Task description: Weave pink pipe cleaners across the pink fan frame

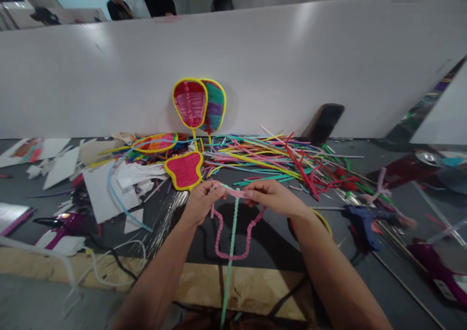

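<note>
My left hand (200,202) pinches the upper left of a fan-shaped frame (218,242) of twisted pink pipe cleaner. My right hand (275,197) grips the same frame at its upper right, fingers closed on the pink strands (236,192) that run across the top. A mint-green pipe cleaner stem (232,232) passes up the middle of the frame and hangs below it towards me. Just beyond my left hand lies a pink fan with a yellow rim (184,171). Part of the frame's upper corners is hidden by my fingers.
Two finished fans (190,103) lean on a white partition (109,77). Loose coloured pipe cleaners (251,155) cover the table's back. A phone (326,120) leans there too. Glue guns include a blue one (367,225) and a purple one (65,228). People stand beyond the partition.
</note>
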`<move>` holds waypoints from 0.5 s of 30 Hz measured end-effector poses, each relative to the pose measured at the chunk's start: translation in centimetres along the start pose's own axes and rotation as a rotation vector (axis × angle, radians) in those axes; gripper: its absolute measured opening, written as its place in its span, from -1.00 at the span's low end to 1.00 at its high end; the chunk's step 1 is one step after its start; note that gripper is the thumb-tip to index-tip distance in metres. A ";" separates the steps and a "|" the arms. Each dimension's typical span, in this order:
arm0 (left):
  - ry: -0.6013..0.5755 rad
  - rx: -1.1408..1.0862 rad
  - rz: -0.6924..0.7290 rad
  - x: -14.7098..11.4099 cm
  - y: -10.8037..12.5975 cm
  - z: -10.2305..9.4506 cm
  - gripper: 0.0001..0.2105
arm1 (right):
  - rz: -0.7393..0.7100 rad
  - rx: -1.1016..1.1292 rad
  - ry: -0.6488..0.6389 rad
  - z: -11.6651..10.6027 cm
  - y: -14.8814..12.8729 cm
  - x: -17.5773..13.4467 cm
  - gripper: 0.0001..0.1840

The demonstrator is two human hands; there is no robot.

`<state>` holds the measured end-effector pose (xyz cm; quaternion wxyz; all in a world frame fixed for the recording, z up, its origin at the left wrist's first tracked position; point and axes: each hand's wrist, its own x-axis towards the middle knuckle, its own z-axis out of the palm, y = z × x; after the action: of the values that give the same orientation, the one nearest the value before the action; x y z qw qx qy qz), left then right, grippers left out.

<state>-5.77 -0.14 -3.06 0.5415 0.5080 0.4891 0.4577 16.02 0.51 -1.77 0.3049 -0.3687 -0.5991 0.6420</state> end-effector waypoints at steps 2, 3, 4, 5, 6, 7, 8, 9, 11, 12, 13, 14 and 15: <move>-0.006 0.037 0.007 -0.1 0.1 0.1 -0.79 | -0.004 -0.038 0.036 0.4 0.1 0.2 -0.65; -0.008 0.049 0.008 -0.2 0.2 0.1 -0.79 | -0.017 -0.061 0.062 0.5 0.1 0.3 -0.65; -0.010 0.058 0.008 -0.2 0.3 0.1 -0.78 | -0.029 -0.083 0.085 0.6 0.1 0.3 -0.65; -0.009 0.062 0.008 -0.2 0.3 0.2 -0.77 | -0.037 -0.103 0.100 0.7 0.0 0.3 -0.66; -0.009 0.060 0.007 -0.1 0.3 0.2 -0.77 | -0.040 -0.116 0.106 0.7 0.0 0.3 -0.66; -0.005 0.052 0.004 -0.1 0.3 0.2 -0.76 | -0.039 -0.124 0.102 0.7 0.0 0.3 -0.65; 0.000 0.039 0.001 -0.1 0.3 0.2 -0.76 | -0.038 -0.127 0.093 0.8 -0.1 0.3 -0.65; 0.005 0.024 -0.005 0.0 0.2 0.3 -0.76 | -0.040 -0.126 0.086 0.9 -0.1 0.3 -0.65; -0.004 0.005 -0.019 0.0 0.1 0.5 -0.77 | -0.058 -0.128 0.073 1.0 0.0 0.3 -0.68; -0.018 0.005 -0.026 0.0 0.0 0.6 -0.77 | -0.072 -0.140 0.070 1.1 0.1 0.3 -0.69; -0.036 0.008 -0.031 0.0 0.0 0.7 -0.77 | -0.085 -0.161 0.070 1.2 0.1 0.4 -0.70; -0.062 0.012 -0.039 -0.1 0.0 0.7 -0.77 | -0.097 -0.191 0.071 1.2 0.2 0.4 -0.72; -0.089 0.012 -0.050 -0.1 -0.1 0.7 -0.75 | -0.103 -0.225 0.074 1.1 0.3 0.4 -0.74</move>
<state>-5.08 -0.28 -3.12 0.5711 0.5188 0.4796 0.4180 14.88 0.20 -2.07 0.3160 -0.3927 -0.6740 0.5401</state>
